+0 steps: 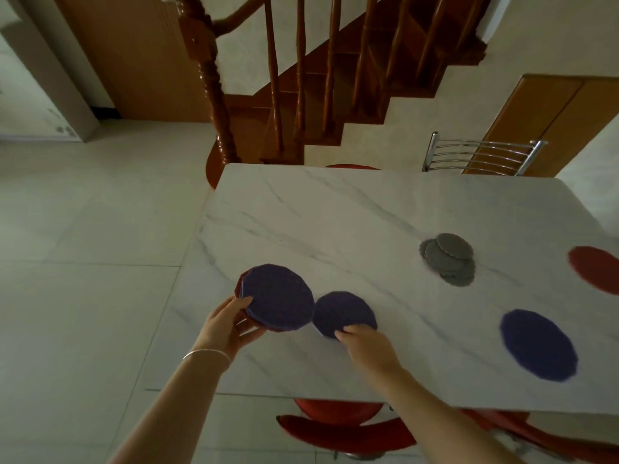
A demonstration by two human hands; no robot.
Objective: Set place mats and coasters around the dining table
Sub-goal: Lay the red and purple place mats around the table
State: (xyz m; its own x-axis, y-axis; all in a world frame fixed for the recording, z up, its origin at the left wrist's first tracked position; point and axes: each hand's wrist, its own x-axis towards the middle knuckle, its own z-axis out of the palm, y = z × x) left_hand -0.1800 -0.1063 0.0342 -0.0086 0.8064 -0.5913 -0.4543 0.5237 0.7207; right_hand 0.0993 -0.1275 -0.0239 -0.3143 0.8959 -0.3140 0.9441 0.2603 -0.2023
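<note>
Two hands work beside the coaster pile [449, 259]: left hand [227, 326] grips the mat stack [276, 298], right hand [365, 344] pinches a flat purple mat [341, 313].

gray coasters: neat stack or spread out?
Spread. The gray coasters lie fanned and overlapping on the marble table, edges offset, several rims showing; neither hand touches them.

Two bare forearms, thin silver bracelet [207, 356] on left wrist
</note>
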